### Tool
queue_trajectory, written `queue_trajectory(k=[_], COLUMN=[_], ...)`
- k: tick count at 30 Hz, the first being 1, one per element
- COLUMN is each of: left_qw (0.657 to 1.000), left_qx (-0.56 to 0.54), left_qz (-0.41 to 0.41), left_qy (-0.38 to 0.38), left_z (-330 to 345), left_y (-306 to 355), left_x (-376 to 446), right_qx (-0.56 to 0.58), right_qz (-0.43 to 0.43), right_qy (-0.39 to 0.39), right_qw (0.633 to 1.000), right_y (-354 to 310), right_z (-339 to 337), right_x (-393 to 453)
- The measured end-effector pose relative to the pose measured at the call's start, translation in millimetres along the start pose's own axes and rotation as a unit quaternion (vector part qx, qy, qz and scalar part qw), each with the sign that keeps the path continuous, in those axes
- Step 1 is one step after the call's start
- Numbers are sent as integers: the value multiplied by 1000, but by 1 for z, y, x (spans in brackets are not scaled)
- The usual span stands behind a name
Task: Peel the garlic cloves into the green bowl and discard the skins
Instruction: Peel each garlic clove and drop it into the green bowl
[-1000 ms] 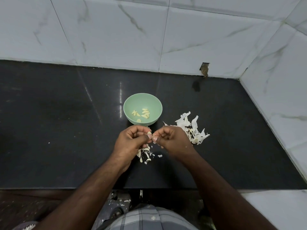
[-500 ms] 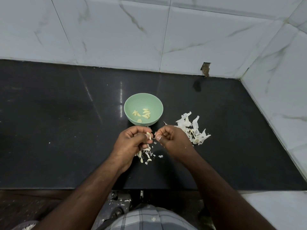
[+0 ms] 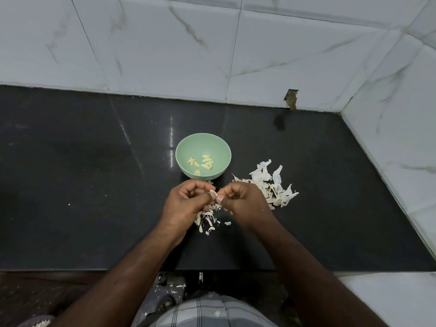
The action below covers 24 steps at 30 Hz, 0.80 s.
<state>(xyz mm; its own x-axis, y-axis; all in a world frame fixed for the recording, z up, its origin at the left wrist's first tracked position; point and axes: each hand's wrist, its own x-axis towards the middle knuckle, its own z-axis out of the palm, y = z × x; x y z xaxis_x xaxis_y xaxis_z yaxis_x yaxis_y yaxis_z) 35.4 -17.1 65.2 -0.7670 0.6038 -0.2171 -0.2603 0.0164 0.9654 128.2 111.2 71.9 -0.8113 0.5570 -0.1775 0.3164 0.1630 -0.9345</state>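
A garlic clove point(image 3: 213, 192), still partly in its papery skin, is pinched between the two hands just in front of the green bowl point(image 3: 182, 159) and above the black desk point(image 3: 82, 185). The left hand point(image 3: 186, 204) has its fingers curled and its grip closed on the clove, thumb tip pressed against it. The right hand point(image 3: 245, 204) meets it from the other side, fingers curled, its grip pinching at the same clove; how much of the clove it covers cannot be told.

The green bowl stands upright on the desk just beyond the hands and holds a small scatter of peeled cloves point(image 3: 203, 162) lying loose on its bottom.

Under the hands lies a small heap of skin scraps point(image 3: 206, 220) on the desk. To the right of the bowl, partly behind the right hand, a larger pile of white skins point(image 3: 273, 182) is spread on the desk, apart from the bowl.
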Motion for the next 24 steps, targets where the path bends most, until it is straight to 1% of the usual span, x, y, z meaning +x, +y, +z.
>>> queue_trajectory(k=[3,6,8,11,13,15,17,19,21,24], left_qw=[997,990,989,997,999,994,986,979,975,979], left_qx=[49,97,106,55,-5,-63,-109,-145,-161,-140], left_qz=[51,101,105,54,-9,-76,-123,-144,-152,-147], left_qy=[13,8,1,13,35,39,25,4,-1,9], left_z=[2,1,1,7,12,14,11,7,3,0], left_y=[-3,-3,-3,-3,-6,-7,-7,-7,-7,-7], left_x=[-1,-4,-5,-3,0,0,0,-1,-1,1], right_qx=[99,207,220,175,119,61,45,57,108,192], right_qz=[78,152,161,140,118,83,67,76,97,99], right_qy=[-7,-27,-23,9,35,56,60,45,18,-8], right_qw=[992,966,962,975,985,993,995,994,989,976], right_y=[-4,-7,-7,-5,-2,0,1,3,4,3], right_z=[0,-2,-1,3,6,8,6,3,-2,-12], right_x=[-2,-4,-5,-5,-5,-5,-6,-5,-5,-6])
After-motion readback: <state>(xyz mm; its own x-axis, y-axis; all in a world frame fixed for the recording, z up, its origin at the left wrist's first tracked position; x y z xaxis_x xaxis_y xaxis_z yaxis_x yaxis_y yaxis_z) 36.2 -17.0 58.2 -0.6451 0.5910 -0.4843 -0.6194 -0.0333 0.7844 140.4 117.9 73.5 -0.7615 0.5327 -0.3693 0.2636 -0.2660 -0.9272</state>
